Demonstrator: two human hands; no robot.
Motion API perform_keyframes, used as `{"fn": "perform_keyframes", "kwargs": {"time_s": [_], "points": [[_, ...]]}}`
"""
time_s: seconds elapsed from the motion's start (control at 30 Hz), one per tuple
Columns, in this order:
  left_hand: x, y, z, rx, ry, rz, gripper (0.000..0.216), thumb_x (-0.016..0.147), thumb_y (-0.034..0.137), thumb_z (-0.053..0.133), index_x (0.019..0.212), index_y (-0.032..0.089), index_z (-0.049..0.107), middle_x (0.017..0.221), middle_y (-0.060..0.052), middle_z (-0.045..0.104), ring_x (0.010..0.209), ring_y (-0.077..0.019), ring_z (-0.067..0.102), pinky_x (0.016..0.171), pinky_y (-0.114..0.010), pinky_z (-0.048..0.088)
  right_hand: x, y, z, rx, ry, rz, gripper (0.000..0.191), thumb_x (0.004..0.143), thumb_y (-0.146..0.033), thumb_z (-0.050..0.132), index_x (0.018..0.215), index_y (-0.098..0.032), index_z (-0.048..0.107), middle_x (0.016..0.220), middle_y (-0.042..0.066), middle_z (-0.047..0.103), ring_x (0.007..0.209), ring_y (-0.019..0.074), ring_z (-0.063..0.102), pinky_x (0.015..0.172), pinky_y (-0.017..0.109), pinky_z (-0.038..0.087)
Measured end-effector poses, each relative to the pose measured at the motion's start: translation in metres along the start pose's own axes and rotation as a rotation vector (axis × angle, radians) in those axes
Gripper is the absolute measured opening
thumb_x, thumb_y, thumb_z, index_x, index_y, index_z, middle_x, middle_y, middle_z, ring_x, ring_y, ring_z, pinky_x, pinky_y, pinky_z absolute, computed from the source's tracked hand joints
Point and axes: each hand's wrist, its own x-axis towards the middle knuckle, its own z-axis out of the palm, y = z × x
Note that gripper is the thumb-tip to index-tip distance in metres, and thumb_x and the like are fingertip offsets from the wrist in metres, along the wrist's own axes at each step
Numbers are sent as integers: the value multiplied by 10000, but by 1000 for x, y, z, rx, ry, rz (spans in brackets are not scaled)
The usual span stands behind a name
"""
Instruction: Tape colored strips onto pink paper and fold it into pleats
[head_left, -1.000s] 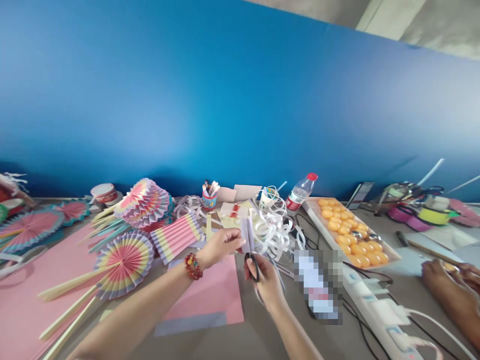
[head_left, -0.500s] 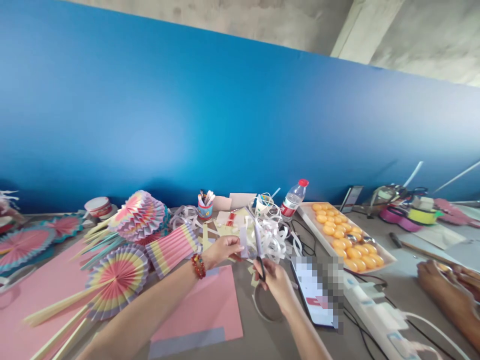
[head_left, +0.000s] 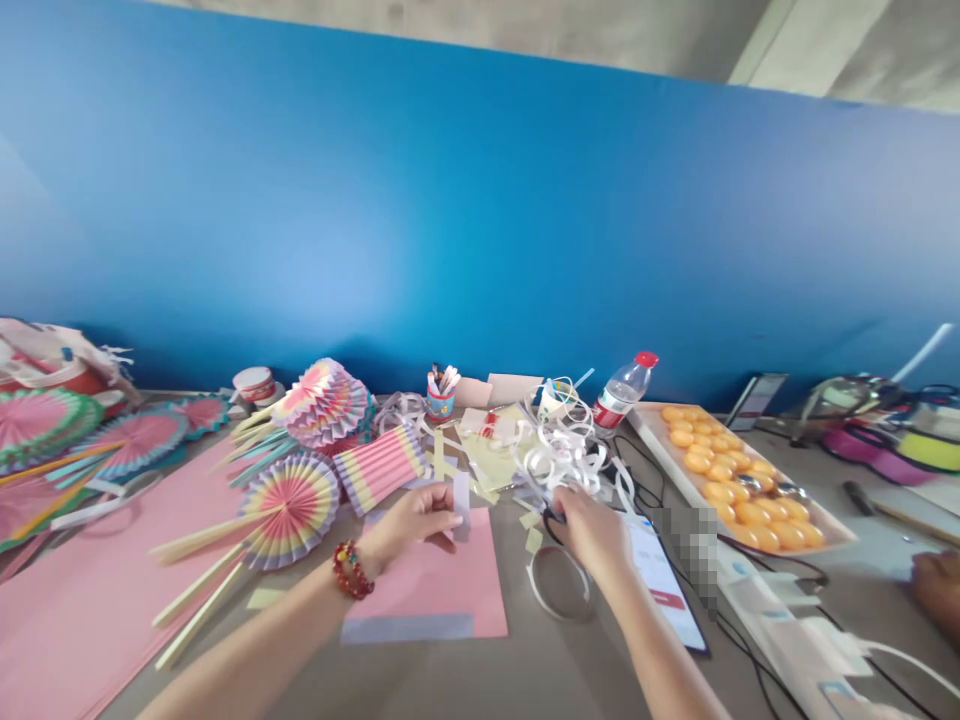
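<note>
A blue partition (head_left: 480, 200) closed off the far side of the grey bench (head_left: 540, 670), with bare concrete (head_left: 570, 30) above it. The bench was crowded. Left of the person's left hand (head_left: 420, 515) lay pleated paper fans (head_left: 292, 510) with pale sticks, and a striped pleated paper (head_left: 382, 465) sat just beyond its wrist. Past the right hand (head_left: 589, 530) were curls of white paper (head_left: 566, 455) and a red-capped bottle (head_left: 626, 390); to its right, a phone (head_left: 664, 590), then a tray (head_left: 829, 535) of orange balls (head_left: 724, 470) and a white power strip (head_left: 810, 640). Further right, another person's hand (head_left: 934, 590) showed at the edge of my view.

The left arm reached forward from the near left, beaded bracelet (head_left: 352, 570) at the wrist, its hand pinching an upright lavender strip (head_left: 461, 505) between thumb and fingers over a pink sheet (head_left: 450, 585). The right forearm came in from the near right, palm down, its fingers curled on the black handle of the scissors (head_left: 553, 528). I couldn't make out the blades clearly. A clear ring (head_left: 559, 585) lay just nearer than that hand.
</note>
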Motion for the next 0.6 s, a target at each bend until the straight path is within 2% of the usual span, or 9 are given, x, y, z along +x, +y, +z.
{"fn": "perform_keyframes", "kwargs": {"time_s": [0.17, 0.3, 0.33, 0.37, 0.4, 0.43, 0.47, 0.53, 0.6], "points": [[-18, -4, 0, 90, 85, 65, 277, 784, 386, 720, 812, 115, 669, 781, -64, 683, 715, -139, 586, 656, -239, 453, 7, 13, -2, 145, -101, -84, 136, 656, -189, 729, 642, -219, 597, 646, -6, 594, 606, 168, 550, 532, 267, 264], [-30, -4, 5, 305, 85, 277, 226, 866, 353, 646, 827, 141, 714, 843, -86, 691, 805, -180, 614, 751, -288, 472, -11, -5, -9, 336, -36, -118, 172, 846, -377, 605, 747, -235, 603, 699, 8, 600, 645, 171, 550, 563, 281, 342], [-32, -4, 7, 359, 57, 341, 210, 880, 341, 633, 842, 154, 721, 850, -86, 690, 824, -187, 617, 773, -299, 473, -19, -16, -9, 589, -65, -153, 261, 890, -425, 550, 729, -223, 584, 632, 0, 554, 599, 159, 527, 556, 282, 352], [-33, -3, 9, 408, 15, 410, 198, 890, 332, 622, 866, 165, 725, 854, -86, 690, 835, -191, 618, 788, -310, 474, -28, -29, -7, 842, -165, -204, 328, 899, -470, 532, 706, -208, 576, 614, -2, 532, 594, 156, 526, 569, 288, 379], [-34, -3, 12, 450, -31, 479, 190, 897, 327, 616, 893, 173, 728, 859, -88, 690, 841, -195, 616, 797, -318, 473, -37, -42, -5, 924, -227, -237, 366, 907, -516, 503, 743, -199, 586, 656, -1, 554, 628, 152, 552, 605, 289, 417], [-34, -3, 14, 489, -72, 537, 185, 898, 325, 616, 916, 180, 731, 870, -91, 685, 851, -196, 612, 805, -325, 472, -46, -54, -1, 998, -317, -278, 370, 873, -549, 550, 800, -190, 601, 704, 4, 591, 642, 147, 575, 613, 282, 449], [-34, -3, 16, 527, -98, 586, 181, 892, 327, 627, 929, 187, 736, 882, -93, 673, 861, -197, 603, 809, -326, 469, -54, -65, 3, 1198, -457, -295, 369, 829, -540, 626, 911, -181, 604, 803, 23, 625, 692, 151, 600, 636, 283, 473], [-34, -4, 20, 593, -109, 633, 173, 880, 330, 647, 924, 197, 749, 895, -91, 629, 876, -191, 581, 804, -316, 466, -67, -79, 11, 1449, -637, -244, 406, 755, -470, 744, 990, -183, 580, 856, 22, 638, 696, 131, 613, 650, 270, 492], [-35, -7, 22, 616, -102, 618, 185, 910, 311, 605, 923, 205, 755, 926, -90, 583, 903, -183, 564, 800, -299, 465, -76, -84, 17, 1577, -664, -131, 395, 719, -386, 802, 968, -185, 569, 788, -1, 638, 640, 103, 597, 617, 239, 488]]}}
